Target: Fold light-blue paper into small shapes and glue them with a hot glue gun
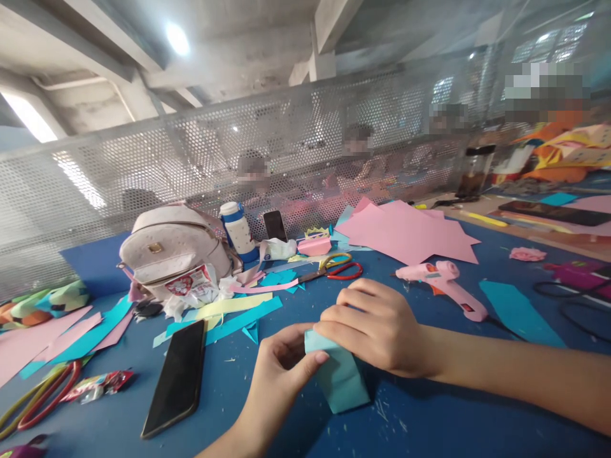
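Note:
A light blue folded paper box (340,381) stands tilted on the blue table, near the front edge of the view. My left hand (286,362) grips its upper left end, thumb on the front face and fingers behind. My right hand (377,324) is closed over the top right edge of the box, its fingertips pressed near the left thumb. A pink glue gun (446,283) lies just beyond my right wrist. Scissors with red and yellow handles (334,267) rest behind my hands. A black phone (175,378) lies left of my left hand.
Pink paper sheets (405,229) are stacked at the back. A pale backpack (172,248) and a white-blue bottle (237,232) stand at back left, by a perforated metal screen (296,127). Paper strips (243,318) litter the table (229,407). People are behind the screen.

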### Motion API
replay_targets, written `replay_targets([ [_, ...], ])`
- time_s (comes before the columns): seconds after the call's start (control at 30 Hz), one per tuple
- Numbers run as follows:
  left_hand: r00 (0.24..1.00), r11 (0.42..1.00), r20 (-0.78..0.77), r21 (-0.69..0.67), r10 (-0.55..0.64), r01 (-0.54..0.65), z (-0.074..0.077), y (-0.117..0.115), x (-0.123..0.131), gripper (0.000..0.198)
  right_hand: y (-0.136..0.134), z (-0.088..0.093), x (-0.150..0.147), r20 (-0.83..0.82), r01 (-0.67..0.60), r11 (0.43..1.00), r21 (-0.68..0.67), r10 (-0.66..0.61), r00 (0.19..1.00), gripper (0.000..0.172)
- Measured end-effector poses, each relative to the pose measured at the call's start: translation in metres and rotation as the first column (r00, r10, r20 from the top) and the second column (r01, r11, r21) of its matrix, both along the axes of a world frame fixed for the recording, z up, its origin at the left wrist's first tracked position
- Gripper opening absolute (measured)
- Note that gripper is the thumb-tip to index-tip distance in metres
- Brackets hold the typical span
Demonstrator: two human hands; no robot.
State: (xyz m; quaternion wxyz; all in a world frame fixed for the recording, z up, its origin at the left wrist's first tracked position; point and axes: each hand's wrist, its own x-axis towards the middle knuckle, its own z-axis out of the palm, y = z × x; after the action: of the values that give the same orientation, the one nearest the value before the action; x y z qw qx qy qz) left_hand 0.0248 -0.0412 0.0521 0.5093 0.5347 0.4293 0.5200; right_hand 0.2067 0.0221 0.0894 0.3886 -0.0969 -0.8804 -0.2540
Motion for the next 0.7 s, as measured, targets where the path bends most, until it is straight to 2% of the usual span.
replay_targets([
  [0.3,0.998,0.997,-0.047,0.067,0.042,-0.039,0.001,0.011,-0.014,0.031,0.012,0.004,0.003,-0.017,0.009,0.998,-0.057,-0.01,1.0,0.013],
  [0.5,0.999,0.998,-0.014,0.061,0.031,-0.031,-0.006,0.017,-0.016,0.029,0.02,-0.002,0.002,-0.035,-0.024,0.979,-0.2,0.017,0.999,0.018],
  [0.7,0.999,0.997,-0.027,0.071,0.034,-0.032,-0.004,0.018,-0.017,0.029,0.024,-0.006,0.002,-0.039,-0.004,0.939,-0.343,-0.01,0.999,0.014],
])
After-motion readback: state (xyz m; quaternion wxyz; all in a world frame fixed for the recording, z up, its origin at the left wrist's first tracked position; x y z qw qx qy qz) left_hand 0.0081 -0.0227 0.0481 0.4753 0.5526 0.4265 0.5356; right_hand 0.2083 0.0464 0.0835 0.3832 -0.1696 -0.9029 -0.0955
